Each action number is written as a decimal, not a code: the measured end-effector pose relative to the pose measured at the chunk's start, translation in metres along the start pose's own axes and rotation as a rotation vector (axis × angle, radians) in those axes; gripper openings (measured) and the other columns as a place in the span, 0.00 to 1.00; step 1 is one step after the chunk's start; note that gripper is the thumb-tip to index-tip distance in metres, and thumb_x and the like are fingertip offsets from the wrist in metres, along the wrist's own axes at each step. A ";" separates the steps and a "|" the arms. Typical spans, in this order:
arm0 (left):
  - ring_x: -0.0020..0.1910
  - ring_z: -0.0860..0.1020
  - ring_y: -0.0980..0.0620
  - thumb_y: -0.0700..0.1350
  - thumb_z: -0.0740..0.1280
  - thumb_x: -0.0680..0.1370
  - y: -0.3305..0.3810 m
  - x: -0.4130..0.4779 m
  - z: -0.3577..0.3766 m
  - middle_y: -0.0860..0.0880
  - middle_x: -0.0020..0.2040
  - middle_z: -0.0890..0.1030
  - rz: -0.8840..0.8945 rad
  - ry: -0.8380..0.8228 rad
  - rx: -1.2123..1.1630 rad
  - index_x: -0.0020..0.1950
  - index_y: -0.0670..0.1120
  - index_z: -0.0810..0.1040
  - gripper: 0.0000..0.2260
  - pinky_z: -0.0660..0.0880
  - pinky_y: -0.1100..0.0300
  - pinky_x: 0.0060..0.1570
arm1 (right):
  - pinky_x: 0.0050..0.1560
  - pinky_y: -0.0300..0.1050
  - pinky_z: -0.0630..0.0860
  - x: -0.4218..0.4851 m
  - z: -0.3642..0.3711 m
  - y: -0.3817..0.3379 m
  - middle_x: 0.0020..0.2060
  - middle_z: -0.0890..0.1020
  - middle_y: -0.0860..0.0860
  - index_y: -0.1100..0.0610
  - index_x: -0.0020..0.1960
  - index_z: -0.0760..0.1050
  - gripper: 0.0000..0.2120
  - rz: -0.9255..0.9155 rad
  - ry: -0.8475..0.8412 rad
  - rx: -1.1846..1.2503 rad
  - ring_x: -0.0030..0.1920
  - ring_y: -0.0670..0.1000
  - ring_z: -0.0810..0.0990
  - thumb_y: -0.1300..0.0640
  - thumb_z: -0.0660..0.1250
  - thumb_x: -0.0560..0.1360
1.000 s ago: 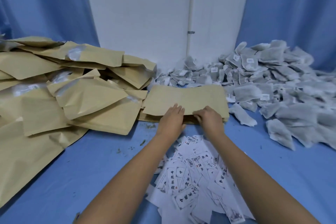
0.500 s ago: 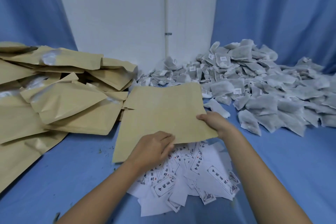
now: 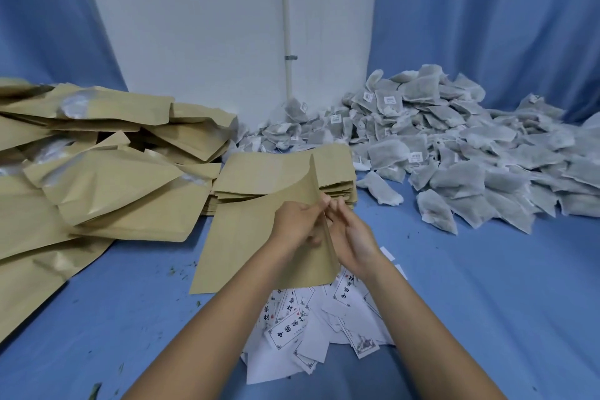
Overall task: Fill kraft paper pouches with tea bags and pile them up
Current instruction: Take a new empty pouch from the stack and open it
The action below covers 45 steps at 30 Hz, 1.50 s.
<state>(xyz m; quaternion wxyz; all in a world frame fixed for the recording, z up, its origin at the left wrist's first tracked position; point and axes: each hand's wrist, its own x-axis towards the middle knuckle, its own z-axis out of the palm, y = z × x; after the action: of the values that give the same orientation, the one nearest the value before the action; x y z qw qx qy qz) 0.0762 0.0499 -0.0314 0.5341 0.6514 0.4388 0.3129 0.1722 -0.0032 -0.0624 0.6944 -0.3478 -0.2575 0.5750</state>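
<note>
An empty kraft pouch [image 3: 246,237] is lifted off the blue cloth in front of me, its right edge turned up. My left hand [image 3: 298,227] pinches that edge with thumb and fingers. My right hand [image 3: 352,239] sits right beside it, fingertips at the same edge near the top. Behind them lies a flat stack of empty pouches [image 3: 279,172]. A heap of filled pouches [image 3: 97,166] covers the left side. A large pile of grey tea bags [image 3: 454,153] spreads over the right.
Loose white printed labels [image 3: 311,328] lie scattered on the blue cloth [image 3: 487,286] under my forearms. A white wall with a thin pipe [image 3: 285,26] stands behind, with blue curtains on both sides. Tea crumbs dot the cloth at lower left.
The top pouch came off the flat stack toward me. Both hands have shifted from its near edge to its right edge, and the pouch now curls upward there.
</note>
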 end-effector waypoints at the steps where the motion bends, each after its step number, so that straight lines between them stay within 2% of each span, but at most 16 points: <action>1: 0.40 0.83 0.41 0.58 0.70 0.73 -0.001 0.001 0.000 0.37 0.45 0.83 0.000 -0.004 -0.011 0.47 0.33 0.81 0.25 0.79 0.43 0.47 | 0.73 0.54 0.59 0.000 0.000 0.000 0.64 0.76 0.59 0.62 0.73 0.61 0.23 -0.003 -0.015 -0.005 0.69 0.56 0.69 0.51 0.47 0.82; 5: 0.42 0.82 0.45 0.58 0.71 0.71 -0.002 0.004 -0.002 0.42 0.41 0.81 0.012 -0.033 -0.035 0.40 0.40 0.82 0.19 0.80 0.44 0.46 | 0.71 0.53 0.63 0.000 -0.004 -0.001 0.65 0.74 0.61 0.62 0.71 0.64 0.22 -0.011 -0.032 0.000 0.68 0.56 0.71 0.52 0.52 0.81; 8: 0.33 0.80 0.56 0.54 0.73 0.72 -0.006 0.006 -0.001 0.51 0.34 0.82 0.037 -0.041 -0.031 0.35 0.49 0.84 0.10 0.82 0.47 0.42 | 0.50 0.45 0.80 0.000 -0.009 -0.002 0.51 0.84 0.55 0.58 0.61 0.75 0.16 -0.018 -0.002 -0.071 0.51 0.51 0.83 0.50 0.58 0.79; 10: 0.28 0.79 0.60 0.52 0.72 0.72 -0.007 0.008 0.000 0.56 0.28 0.80 0.032 -0.035 -0.035 0.31 0.50 0.83 0.11 0.82 0.48 0.41 | 0.43 0.42 0.81 0.001 -0.011 -0.002 0.47 0.84 0.54 0.56 0.56 0.78 0.13 -0.040 0.000 -0.103 0.46 0.50 0.84 0.52 0.59 0.80; 12: 0.28 0.80 0.58 0.54 0.73 0.71 -0.006 0.010 0.002 0.55 0.27 0.80 0.000 -0.018 -0.044 0.26 0.51 0.82 0.15 0.82 0.49 0.40 | 0.44 0.41 0.80 0.001 -0.008 -0.001 0.47 0.84 0.54 0.56 0.52 0.82 0.16 -0.048 -0.001 -0.085 0.46 0.50 0.84 0.51 0.57 0.80; 14: 0.29 0.81 0.55 0.55 0.74 0.70 -0.004 0.011 0.004 0.50 0.30 0.81 -0.023 0.000 -0.061 0.26 0.49 0.82 0.16 0.82 0.49 0.40 | 0.45 0.42 0.81 0.001 -0.006 0.000 0.47 0.84 0.56 0.60 0.54 0.80 0.17 -0.052 -0.002 -0.045 0.46 0.50 0.84 0.51 0.57 0.80; 20: 0.41 0.81 0.44 0.49 0.73 0.72 0.000 0.010 0.005 0.33 0.47 0.81 -0.065 -0.008 -0.109 0.45 0.34 0.83 0.17 0.81 0.44 0.45 | 0.43 0.40 0.80 -0.001 -0.007 0.000 0.43 0.84 0.53 0.57 0.50 0.77 0.13 -0.089 -0.034 -0.030 0.44 0.48 0.83 0.57 0.54 0.82; 25: 0.40 0.78 0.46 0.45 0.68 0.74 0.003 0.008 0.004 0.39 0.42 0.79 -0.085 -0.034 -0.103 0.46 0.34 0.82 0.13 0.81 0.49 0.42 | 0.36 0.38 0.79 -0.004 -0.003 -0.001 0.40 0.85 0.52 0.58 0.52 0.79 0.14 -0.091 0.035 -0.099 0.40 0.47 0.84 0.59 0.54 0.81; 27: 0.37 0.79 0.44 0.43 0.65 0.74 0.005 0.007 0.006 0.39 0.38 0.79 -0.059 -0.008 0.014 0.40 0.32 0.80 0.13 0.81 0.48 0.43 | 0.35 0.34 0.76 -0.004 0.002 0.001 0.38 0.84 0.49 0.58 0.50 0.79 0.15 -0.169 0.129 -0.427 0.38 0.44 0.81 0.62 0.53 0.80; 29: 0.33 0.78 0.44 0.42 0.64 0.74 0.009 0.006 0.010 0.42 0.32 0.76 -0.005 0.061 0.193 0.31 0.38 0.74 0.13 0.79 0.53 0.37 | 0.37 0.32 0.74 -0.003 0.007 0.007 0.38 0.81 0.47 0.56 0.48 0.79 0.14 -0.321 0.213 -0.821 0.38 0.41 0.79 0.67 0.55 0.77; 32: 0.32 0.74 0.44 0.43 0.64 0.76 0.010 0.007 0.013 0.43 0.30 0.74 0.046 0.163 0.329 0.29 0.39 0.68 0.17 0.69 0.57 0.29 | 0.38 0.35 0.72 0.000 0.011 0.012 0.40 0.83 0.55 0.58 0.49 0.80 0.13 -0.467 0.321 -1.062 0.44 0.52 0.79 0.68 0.60 0.73; 35: 0.37 0.79 0.40 0.41 0.64 0.75 0.008 0.010 0.011 0.33 0.39 0.80 0.055 0.161 0.286 0.38 0.30 0.78 0.14 0.77 0.48 0.40 | 0.33 0.27 0.69 0.001 0.011 0.011 0.36 0.84 0.53 0.58 0.45 0.83 0.14 -0.516 0.402 -1.080 0.36 0.48 0.79 0.69 0.60 0.72; 37: 0.34 0.78 0.41 0.40 0.65 0.75 0.006 0.009 0.010 0.34 0.35 0.79 0.063 0.171 0.300 0.36 0.31 0.77 0.13 0.76 0.50 0.36 | 0.33 0.23 0.68 0.002 0.015 0.010 0.36 0.82 0.49 0.60 0.44 0.82 0.11 -0.503 0.420 -1.093 0.34 0.43 0.77 0.68 0.61 0.73; 39: 0.28 0.68 0.46 0.39 0.64 0.74 0.003 0.006 0.009 0.41 0.28 0.72 0.073 0.215 0.331 0.29 0.37 0.70 0.14 0.65 0.58 0.28 | 0.33 0.25 0.67 0.005 0.014 0.010 0.36 0.79 0.49 0.64 0.43 0.80 0.09 -0.481 0.476 -1.094 0.36 0.44 0.75 0.66 0.61 0.74; 42: 0.26 0.59 0.50 0.37 0.62 0.74 -0.001 0.003 0.004 0.47 0.24 0.63 0.065 0.295 0.306 0.25 0.42 0.62 0.18 0.57 0.60 0.26 | 0.37 0.38 0.67 0.012 0.004 -0.002 0.34 0.77 0.51 0.64 0.38 0.76 0.09 -0.362 0.618 -0.980 0.38 0.49 0.73 0.66 0.59 0.73; 45: 0.26 0.68 0.46 0.37 0.63 0.73 0.000 0.003 0.004 0.46 0.24 0.67 0.037 0.246 0.315 0.24 0.44 0.62 0.19 0.68 0.58 0.27 | 0.34 0.36 0.68 0.012 -0.001 -0.006 0.29 0.75 0.48 0.58 0.31 0.72 0.11 -0.324 0.582 -0.957 0.33 0.45 0.72 0.65 0.60 0.72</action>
<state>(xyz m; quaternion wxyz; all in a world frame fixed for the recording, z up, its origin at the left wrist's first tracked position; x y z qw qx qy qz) 0.0813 0.0511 -0.0329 0.3622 0.6916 0.5321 0.3276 0.1787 0.0079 -0.0588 0.5814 -0.7226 -0.3372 0.1619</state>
